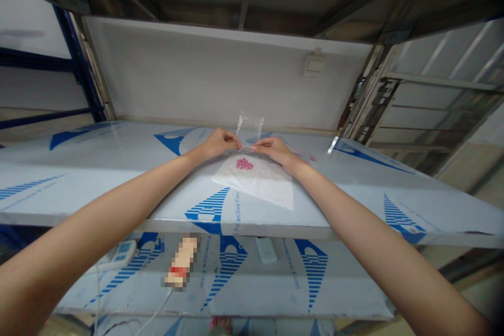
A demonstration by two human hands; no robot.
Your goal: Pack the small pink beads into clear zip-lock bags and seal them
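Head view: clear bag point(250, 126), near edge pinched by left hand point(222, 142) and right hand point(276, 150), stood just beyond them; pink beads point(244, 164), apparently gathered but outside it, lay over white sheet point(271, 186) just below; whether the bag was sealed could not be told.

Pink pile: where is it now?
Head view, just left of centre: the pink pile lies on the white sheet, on the near side of the left hand and right hand.

Site: likely a storeroom or workroom, judging by film-covered metal shelf point(79, 173) and blue metal frame point(80, 71).
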